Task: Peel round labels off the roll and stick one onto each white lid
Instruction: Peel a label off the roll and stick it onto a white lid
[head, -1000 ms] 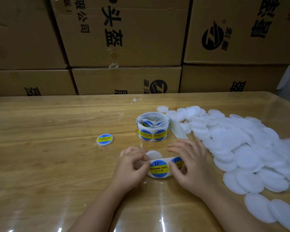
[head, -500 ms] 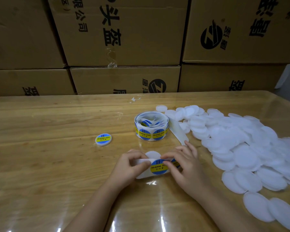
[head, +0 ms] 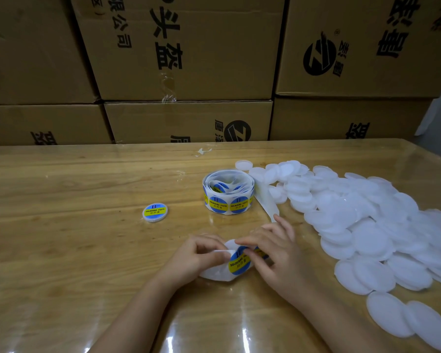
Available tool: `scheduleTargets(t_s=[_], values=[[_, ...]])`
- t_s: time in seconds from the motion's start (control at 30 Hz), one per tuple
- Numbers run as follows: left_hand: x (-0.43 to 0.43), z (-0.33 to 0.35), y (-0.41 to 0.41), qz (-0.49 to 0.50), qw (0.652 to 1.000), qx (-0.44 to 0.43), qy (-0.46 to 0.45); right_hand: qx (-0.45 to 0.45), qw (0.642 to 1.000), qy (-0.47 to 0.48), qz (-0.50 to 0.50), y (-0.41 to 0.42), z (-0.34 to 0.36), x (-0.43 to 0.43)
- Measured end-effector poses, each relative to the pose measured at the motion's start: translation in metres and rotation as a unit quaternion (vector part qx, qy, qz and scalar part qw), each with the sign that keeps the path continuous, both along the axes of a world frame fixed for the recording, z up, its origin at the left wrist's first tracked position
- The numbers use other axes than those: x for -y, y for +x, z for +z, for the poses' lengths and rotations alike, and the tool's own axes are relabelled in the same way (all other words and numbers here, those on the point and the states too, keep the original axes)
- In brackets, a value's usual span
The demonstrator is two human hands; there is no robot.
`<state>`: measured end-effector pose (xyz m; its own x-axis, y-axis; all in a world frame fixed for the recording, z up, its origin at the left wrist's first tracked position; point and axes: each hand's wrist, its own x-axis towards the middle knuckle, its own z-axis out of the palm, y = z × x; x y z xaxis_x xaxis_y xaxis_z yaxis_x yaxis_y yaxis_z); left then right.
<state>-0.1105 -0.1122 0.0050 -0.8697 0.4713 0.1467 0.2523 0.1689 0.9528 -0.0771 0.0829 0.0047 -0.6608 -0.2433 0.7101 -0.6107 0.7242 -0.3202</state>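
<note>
A roll of blue and yellow round labels stands at the table's middle, and its white backing strip trails toward my hands. My left hand pinches the free end of the strip. My right hand pinches the edge of one blue-yellow label on that strip. A white lid lies under the strip between my hands, mostly hidden. One lid with a label on it lies to the left of the roll. Several bare white lids are heaped on the right.
Stacked cardboard boxes wall off the far edge of the glossy wooden table. A small scrap of clear tape lies near the back edge. The lid heap spreads along the right side to the front corner.
My hands have drawn closer together over the strip. The right fingers have moved onto the label's edge, and the label now sits tilted between my thumbs.
</note>
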Motion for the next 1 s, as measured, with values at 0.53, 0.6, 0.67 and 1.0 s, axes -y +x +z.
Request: scheduleTargets(t_s=[0.53,0.6,0.67,1.0], values=[[-0.0024,-0.0038,-0.0034,0.018,0.999,-0.018,-0.037,-0.007,0.997,0.079,0.010,0.0011,0.0015,-0.0004],[-0.0023,-0.0049,-0.0043,0.022,0.999,-0.021,-0.044,-0.008,0.997,0.078,0.007,0.0006,0.0012,-0.0008],[-0.0029,-0.0051,-0.0046,0.026,0.998,-0.023,-0.049,-0.005,0.997,0.078,0.004,-0.0002,-0.0001,-0.0011],[-0.0041,-0.0047,-0.0045,0.062,0.997,-0.007,-0.038,-0.006,1.000,0.011,-0.009,0.0012,0.0004,-0.0008]])
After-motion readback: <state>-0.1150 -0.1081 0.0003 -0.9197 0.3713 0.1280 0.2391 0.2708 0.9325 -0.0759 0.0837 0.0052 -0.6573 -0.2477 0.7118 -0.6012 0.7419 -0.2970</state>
